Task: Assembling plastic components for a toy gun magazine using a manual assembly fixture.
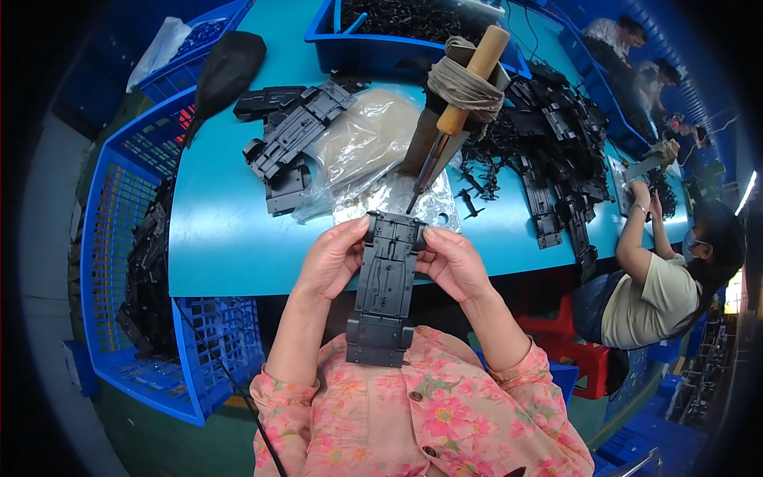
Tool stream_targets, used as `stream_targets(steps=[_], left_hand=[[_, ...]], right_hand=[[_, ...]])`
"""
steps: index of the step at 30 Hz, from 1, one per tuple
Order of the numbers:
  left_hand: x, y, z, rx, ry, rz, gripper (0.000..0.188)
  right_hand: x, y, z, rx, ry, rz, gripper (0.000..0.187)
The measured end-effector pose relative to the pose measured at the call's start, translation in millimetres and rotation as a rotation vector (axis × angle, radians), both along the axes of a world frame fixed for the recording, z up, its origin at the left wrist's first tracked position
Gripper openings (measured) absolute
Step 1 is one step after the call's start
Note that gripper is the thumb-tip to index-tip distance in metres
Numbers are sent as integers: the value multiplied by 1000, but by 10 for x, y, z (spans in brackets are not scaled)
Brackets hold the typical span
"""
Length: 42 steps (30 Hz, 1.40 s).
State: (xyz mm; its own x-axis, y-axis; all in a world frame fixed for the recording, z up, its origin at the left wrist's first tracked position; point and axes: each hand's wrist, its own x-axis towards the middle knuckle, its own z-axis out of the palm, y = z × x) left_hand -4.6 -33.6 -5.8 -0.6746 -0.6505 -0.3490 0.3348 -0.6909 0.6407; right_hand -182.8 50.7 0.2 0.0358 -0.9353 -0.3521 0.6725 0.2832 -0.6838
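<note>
Hands, our left hand (334, 258) and right hand (451, 262), pinch the far end of a long black plastic chassis (384, 290); we judge it light, rigid, best gripped along its side edges.

From my feed I see a long turquoise worktop (230, 238) running away toward the upper right, its edge curving with the lens. To the left of it stands a blue lattice crate (119, 191), and a second blue crate (191, 48) sits further back near a white plastic bag (159, 48). A blue bin (373, 52) rests at the far end of the worktop. Below the worktop on the right I make out red stools (572, 350). The floor (48, 262) along the left looks pale grey, turning green nearer the crate. A bright strip light (747, 191) glows at the right rim. Other people sit along the right side of the worktop.
</note>
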Motion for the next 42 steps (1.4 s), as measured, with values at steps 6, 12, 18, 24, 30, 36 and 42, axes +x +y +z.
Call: stream_targets(steps=[6, 12, 18, 24, 30, 36, 42], left_hand=[[69, -33, 28, -6, 2, 50, 26], [87, -46, 46, -13, 24, 71, 27], [53, -65, 31, -25, 14, 59, 27], [59, -78, 58, -35, 8, 55, 27], [59, -70, 76, -36, -5, 61, 27], [63, -66, 77, -46, -11, 60, 27], [70, -76, 71, -52, 1, 44, 26]], right_hand=[[52, -65, 4, -25, 10, 20, 25], [55, -90, 27, -41, 23, 28, 25], [19, -96, 7, -20, -10, -3, 23], [17, -92, 9, -32, -7, 5, 25], [30, -89, 22, -52, -2, 10, 23], [28, -81, -3, -57, -11, 10, 23], [24, -95, 41, -55, -4, 6, 22]])
